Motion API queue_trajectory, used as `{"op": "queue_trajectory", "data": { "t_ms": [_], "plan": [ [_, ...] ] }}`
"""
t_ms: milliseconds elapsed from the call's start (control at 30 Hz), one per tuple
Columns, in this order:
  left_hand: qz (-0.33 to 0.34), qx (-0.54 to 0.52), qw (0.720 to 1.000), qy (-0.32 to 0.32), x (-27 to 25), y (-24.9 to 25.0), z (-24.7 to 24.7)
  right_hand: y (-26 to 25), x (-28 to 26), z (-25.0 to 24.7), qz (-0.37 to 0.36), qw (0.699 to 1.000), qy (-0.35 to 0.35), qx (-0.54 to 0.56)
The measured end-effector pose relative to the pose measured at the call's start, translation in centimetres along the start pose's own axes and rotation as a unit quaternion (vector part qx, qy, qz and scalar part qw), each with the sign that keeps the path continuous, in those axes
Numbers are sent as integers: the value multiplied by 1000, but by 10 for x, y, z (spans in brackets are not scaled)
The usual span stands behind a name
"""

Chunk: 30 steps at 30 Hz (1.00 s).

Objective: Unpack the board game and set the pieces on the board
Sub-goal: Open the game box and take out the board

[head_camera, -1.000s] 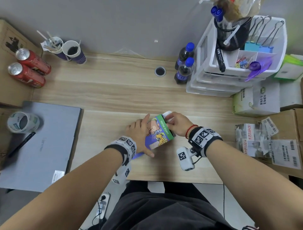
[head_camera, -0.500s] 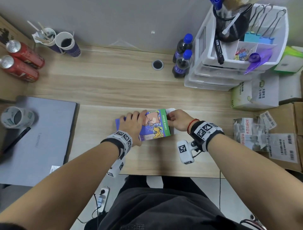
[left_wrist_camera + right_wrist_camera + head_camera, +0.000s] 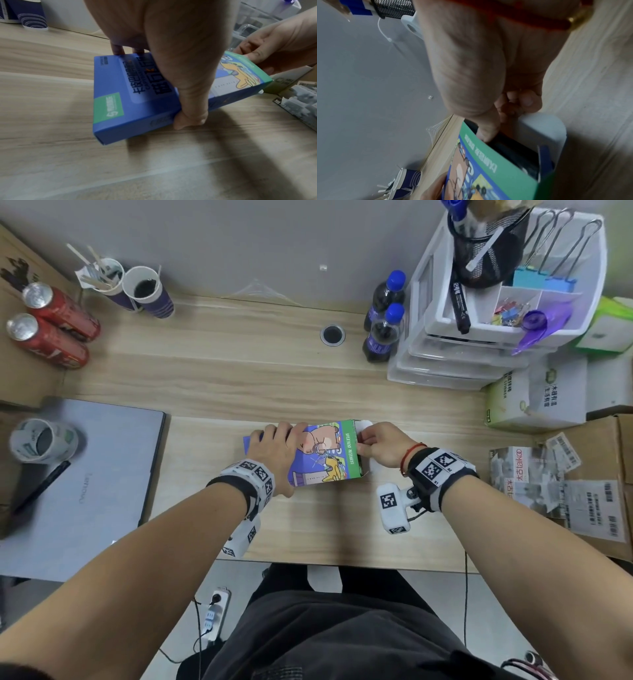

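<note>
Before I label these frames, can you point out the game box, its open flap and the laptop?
game box (image 3: 318, 453): head view, printed top face.
open flap (image 3: 544, 128): right wrist view, white inner side.
laptop (image 3: 85, 474): head view, closed lid.

box (image 3: 489, 166) contents: dark, unreadable; left hand (image 3: 279, 455) hides box title

The closed laptop (image 3: 85, 474) reads "Lenovo"; a grey packet (image 3: 520, 474) at right reads "talk".

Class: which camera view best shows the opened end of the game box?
The right wrist view: the game box gapes, its white flap folded back, dark contents inside. The head view shows only the flap's edge beside the right hand; the left wrist view hides the opening.
</note>
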<state>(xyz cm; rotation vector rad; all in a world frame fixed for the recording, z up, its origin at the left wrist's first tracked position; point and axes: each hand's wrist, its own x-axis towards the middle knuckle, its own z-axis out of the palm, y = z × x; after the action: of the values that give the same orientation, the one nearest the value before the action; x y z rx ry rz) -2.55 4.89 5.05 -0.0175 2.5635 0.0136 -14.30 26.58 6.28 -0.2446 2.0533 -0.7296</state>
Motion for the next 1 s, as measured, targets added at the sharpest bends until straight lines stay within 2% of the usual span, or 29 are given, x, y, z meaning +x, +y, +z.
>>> {"op": "queue_trajectory", "data": {
  "t_ms": [100,200,333,433,533,633,733,833,933,1000],
  "plan": [
    [-24,20,999,-28,-8,-20,2,5,-9,-17,15,999,16,34],
    [-28,32,999,-33,-13,-35,4,16,-14,-32,38,997,0,67],
    [-15,20,1000,-11,-8,-29,2,24,-9,-21,88,979,12,184],
    [-20,9,1000,-6,-9,-36,5,22,-11,-15,87,967,14,237],
    [-57,6,998,-25,-17,-62,9,32,-14,-30,100,952,50,285],
    [-141,-23,989,-27,-27,-91,15,48,-18,-52,115,933,98,327],
    [-264,-117,957,14,-23,-102,16,56,-20,-55,119,925,116,342],
    [-354,-242,902,51,-2,-97,10,51,-19,-39,114,934,106,322],
    [-397,-316,860,63,20,-90,2,46,-16,-23,114,940,90,307],
    [-398,-328,854,68,32,-87,4,46,-14,-16,114,943,81,303]
  ]
}}
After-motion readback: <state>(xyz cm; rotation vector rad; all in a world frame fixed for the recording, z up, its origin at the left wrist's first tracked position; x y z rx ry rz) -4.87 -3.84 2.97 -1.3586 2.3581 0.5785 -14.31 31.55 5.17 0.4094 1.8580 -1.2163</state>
